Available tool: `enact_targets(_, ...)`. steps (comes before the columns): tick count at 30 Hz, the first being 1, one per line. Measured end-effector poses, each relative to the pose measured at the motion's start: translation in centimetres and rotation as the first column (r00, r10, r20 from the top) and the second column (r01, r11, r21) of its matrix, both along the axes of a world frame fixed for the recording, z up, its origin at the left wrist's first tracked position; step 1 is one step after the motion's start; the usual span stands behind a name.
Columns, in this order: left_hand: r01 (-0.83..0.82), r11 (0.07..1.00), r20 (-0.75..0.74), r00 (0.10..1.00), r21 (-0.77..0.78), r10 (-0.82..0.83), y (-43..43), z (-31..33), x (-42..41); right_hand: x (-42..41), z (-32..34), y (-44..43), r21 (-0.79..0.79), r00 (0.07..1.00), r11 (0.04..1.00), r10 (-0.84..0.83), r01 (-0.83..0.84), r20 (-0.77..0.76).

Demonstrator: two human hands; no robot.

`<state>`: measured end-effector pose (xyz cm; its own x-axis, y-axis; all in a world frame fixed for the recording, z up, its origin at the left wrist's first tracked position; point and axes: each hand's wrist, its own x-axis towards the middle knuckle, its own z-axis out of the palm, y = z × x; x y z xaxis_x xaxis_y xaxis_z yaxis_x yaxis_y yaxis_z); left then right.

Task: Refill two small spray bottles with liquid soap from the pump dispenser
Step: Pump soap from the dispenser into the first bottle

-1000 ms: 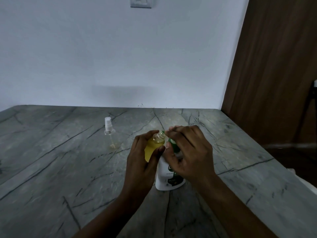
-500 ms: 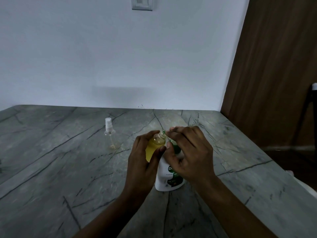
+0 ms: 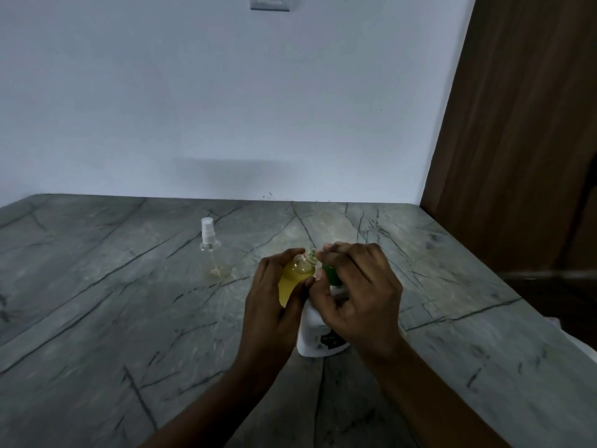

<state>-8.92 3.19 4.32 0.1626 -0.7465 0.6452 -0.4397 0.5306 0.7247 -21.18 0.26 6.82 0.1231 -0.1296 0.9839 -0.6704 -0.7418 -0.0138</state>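
– Grey stone bench point(image 3: 97, 302) with dark veins fills the lower half of my view. Behind it is a pale wall point(image 3: 226, 108) with a switch plate point(image 3: 269, 2) at the top edge, and a brown wooden panel point(image 3: 517, 124) stands on the right.

– Where are the hands?

– Both meet near the middle of the bench. I see the left hand point(image 3: 271, 312) wrapped round a small spray bottle point(image 3: 300, 271). It is tilted, its neck uncapped, and yellow liquid fills most of it. The right hand point(image 3: 358, 299) is curled over the green pump head of the white pump dispenser point(image 3: 311, 334), which stands on the bench beneath it. The bottle's mouth sits just beside the right fingertips. The nozzle is hidden, so I cannot tell whether soap is flowing.

– And the other bottle?

– A second spray bottle point(image 3: 211, 253) stands upright, well apart to the left and further back. Its white spray head is on, and the clear body holds only a trace of yellowish liquid at the bottom.
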Motion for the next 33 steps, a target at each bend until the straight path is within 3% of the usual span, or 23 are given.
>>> enact_targets(16,0.013,0.999,-0.014,1.0,-0.038,-0.013,-0.1,1.0,-0.1,-1.1,1.4,0.2,0.046,0.991,0.999,0.009,-0.003,-0.133)
enact_targets(33,0.012,1.0,-0.023,1.0,0.002,-0.012,0.1,0.3,-0.3,0.0,0.1,0.1,0.012,1.0,1.0,0.0,0.0,0.011)
